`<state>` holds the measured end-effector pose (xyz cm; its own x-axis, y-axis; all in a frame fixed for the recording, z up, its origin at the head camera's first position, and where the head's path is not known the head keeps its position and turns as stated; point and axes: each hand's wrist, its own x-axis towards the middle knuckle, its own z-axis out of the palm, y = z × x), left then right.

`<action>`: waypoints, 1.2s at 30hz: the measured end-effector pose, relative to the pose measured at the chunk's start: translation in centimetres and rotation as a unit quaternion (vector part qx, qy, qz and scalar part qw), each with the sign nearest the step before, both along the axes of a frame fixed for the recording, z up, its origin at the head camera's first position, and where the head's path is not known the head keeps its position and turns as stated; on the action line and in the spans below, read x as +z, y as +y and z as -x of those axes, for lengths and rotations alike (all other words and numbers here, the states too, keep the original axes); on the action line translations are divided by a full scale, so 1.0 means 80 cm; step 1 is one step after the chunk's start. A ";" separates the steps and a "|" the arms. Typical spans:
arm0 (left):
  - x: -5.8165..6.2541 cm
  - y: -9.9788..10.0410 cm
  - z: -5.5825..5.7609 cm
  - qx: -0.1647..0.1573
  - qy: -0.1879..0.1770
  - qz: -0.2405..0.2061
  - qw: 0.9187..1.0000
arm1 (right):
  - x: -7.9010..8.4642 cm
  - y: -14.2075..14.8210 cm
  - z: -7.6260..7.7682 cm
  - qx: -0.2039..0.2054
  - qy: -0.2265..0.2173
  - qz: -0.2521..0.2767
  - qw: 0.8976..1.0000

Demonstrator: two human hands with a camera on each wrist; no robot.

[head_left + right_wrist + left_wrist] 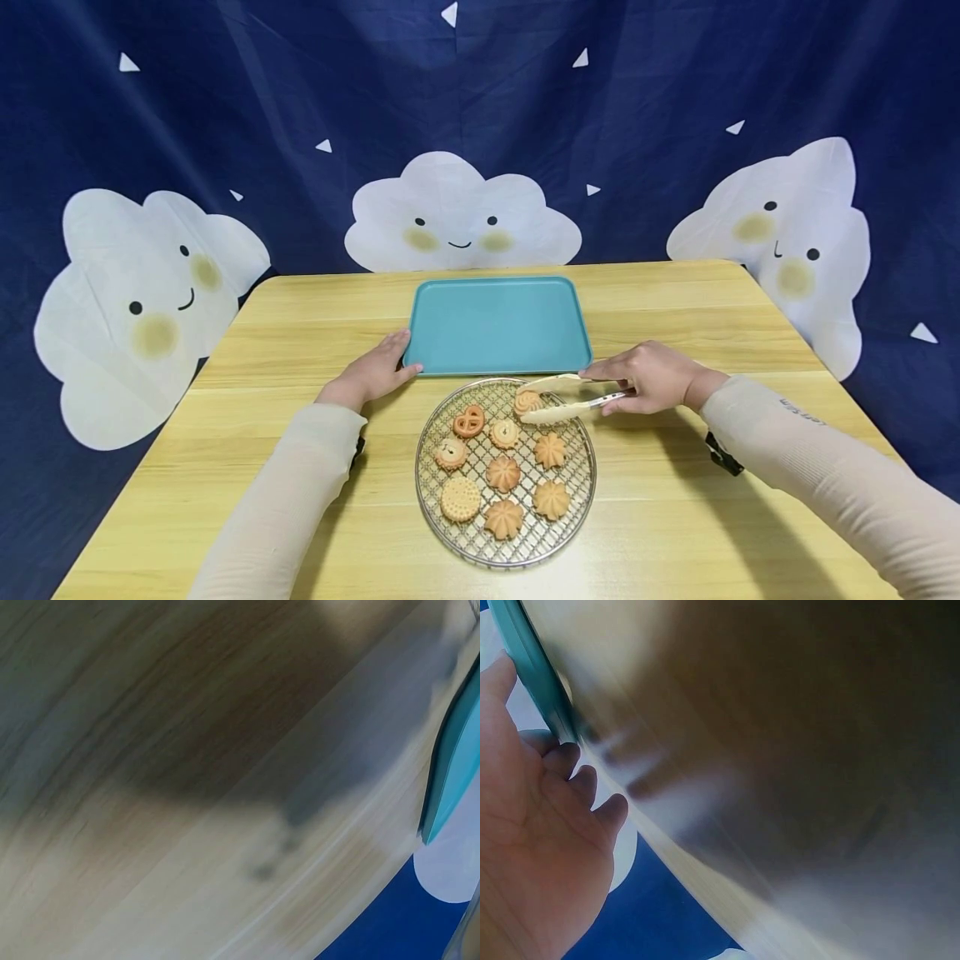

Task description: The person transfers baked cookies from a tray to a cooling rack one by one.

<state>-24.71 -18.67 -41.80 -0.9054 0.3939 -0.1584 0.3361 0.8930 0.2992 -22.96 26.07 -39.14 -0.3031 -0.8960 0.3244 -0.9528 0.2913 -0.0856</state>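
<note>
In the head view, my right hand [652, 379] grips a pair of cream-tipped tongs [558, 413]. The tongs' two arms lie on either side of a round swirl cookie [528, 402] at the back right of a round wire rack [507, 563]; whether they squeeze it, I cannot tell. My left hand [378, 371] rests against the front left corner of a blue tray [495, 325], fingers along its side and thumb at the front edge. In the left wrist view, the fingers and thumb touch the tray's rim [536, 671]. The right wrist view shows neither the hand nor the tongs clearly.
Several other cookies lie on the rack, among them a pretzel-shaped cookie [468, 422], a large round biscuit [461, 499] and flower-shaped cookies [504, 519]. The tray stands just behind the rack on a wooden table [675, 533]. A dark blue cloud-patterned curtain [517, 100] hangs behind.
</note>
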 end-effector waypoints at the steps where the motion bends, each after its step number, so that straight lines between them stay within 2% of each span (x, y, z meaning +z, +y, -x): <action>1: 0.000 0.000 0.000 0.000 0.001 -0.001 1.000 | 0.000 0.000 0.000 0.000 0.002 -0.001 1.000; 8: 0.000 0.000 0.000 0.001 -0.002 -0.001 1.000 | 0.001 0.000 -0.002 -0.002 0.008 0.001 1.000; 18: 0.001 -0.001 0.001 -0.001 -0.004 0.001 1.000 | 0.002 -0.006 0.002 -0.008 0.006 0.045 0.999; 28: 0.002 -0.001 -0.001 0.005 -0.010 -0.001 1.000 | 0.005 -0.030 0.001 -0.087 0.013 0.040 0.995; 36: 0.003 0.000 -0.003 0.009 -0.009 -0.007 1.000 | 0.000 -0.053 -0.003 -0.171 -0.015 0.054 0.984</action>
<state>-24.47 -18.67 -41.53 -0.9098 0.3791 -0.1691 0.3140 0.8949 0.3171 -22.73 21.86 -39.14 -0.5918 -0.7005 0.3988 -0.7970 0.5824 -0.1599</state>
